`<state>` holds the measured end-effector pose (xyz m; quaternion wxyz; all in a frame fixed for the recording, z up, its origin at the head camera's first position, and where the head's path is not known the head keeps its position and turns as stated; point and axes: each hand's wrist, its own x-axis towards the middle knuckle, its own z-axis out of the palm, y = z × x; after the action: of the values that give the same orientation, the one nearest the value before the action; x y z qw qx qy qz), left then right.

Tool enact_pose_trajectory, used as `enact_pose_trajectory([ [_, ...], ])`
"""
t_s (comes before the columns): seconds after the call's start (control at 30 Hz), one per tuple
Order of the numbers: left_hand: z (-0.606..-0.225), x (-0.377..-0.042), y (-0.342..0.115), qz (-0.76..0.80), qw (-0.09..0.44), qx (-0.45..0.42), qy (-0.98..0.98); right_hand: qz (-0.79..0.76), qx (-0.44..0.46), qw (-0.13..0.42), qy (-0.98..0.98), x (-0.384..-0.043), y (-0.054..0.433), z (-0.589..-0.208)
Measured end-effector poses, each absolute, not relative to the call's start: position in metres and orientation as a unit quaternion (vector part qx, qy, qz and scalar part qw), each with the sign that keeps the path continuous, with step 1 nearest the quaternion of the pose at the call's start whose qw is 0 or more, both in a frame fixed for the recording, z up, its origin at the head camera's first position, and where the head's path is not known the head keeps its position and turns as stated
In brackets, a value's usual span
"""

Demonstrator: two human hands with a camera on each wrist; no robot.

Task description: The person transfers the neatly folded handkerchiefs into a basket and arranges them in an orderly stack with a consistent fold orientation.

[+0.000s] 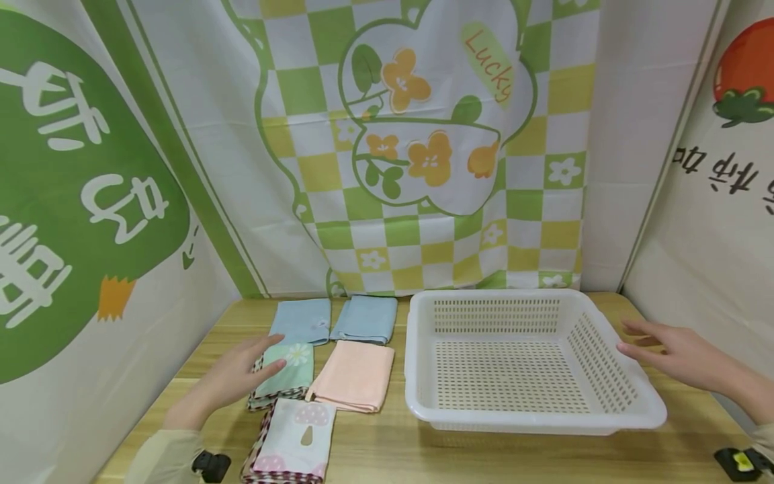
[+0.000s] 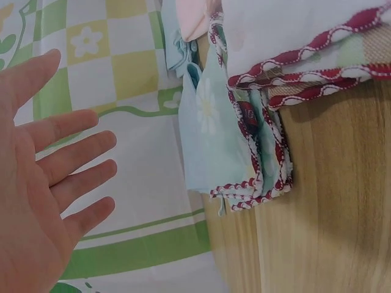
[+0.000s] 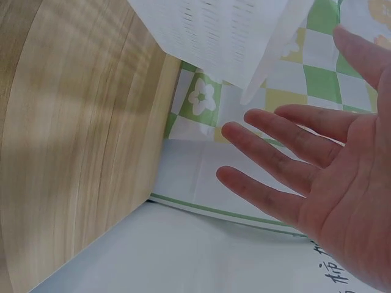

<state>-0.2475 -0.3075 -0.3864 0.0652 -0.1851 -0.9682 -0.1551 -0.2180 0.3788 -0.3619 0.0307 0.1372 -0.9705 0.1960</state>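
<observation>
My left hand (image 1: 238,373) hovers over the left edge of a folded green towel (image 1: 290,368) with a white daisy; in the left wrist view its fingers are spread and hold nothing. Nearer me lies a folded white towel (image 1: 297,437) with a mushroom print and a dark red stitched edge. A folded pink towel (image 1: 355,375) and two folded blue towels (image 1: 302,321), (image 1: 365,318) lie beyond and beside them. By the right rim of a white plastic basket (image 1: 514,417) is my right hand (image 1: 677,353), its fingers extended and apart from the basket in the right wrist view.
The wooden table (image 1: 375,454) carries the towels on its left and the basket on its right. Printed cloth walls enclose it: a checked green and yellow one (image 1: 435,232) behind, a left one (image 1: 199,309) and a right one (image 1: 713,235).
</observation>
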Motion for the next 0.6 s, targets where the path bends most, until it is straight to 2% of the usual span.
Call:
enact_pose_trajectory([
  [0.6, -0.398, -0.24, -0.317, -0.184, 0.059, -0.177, -0.965, 0.188, 0.143, 0.041, -0.971, -0.218, 0.381, -0.364],
])
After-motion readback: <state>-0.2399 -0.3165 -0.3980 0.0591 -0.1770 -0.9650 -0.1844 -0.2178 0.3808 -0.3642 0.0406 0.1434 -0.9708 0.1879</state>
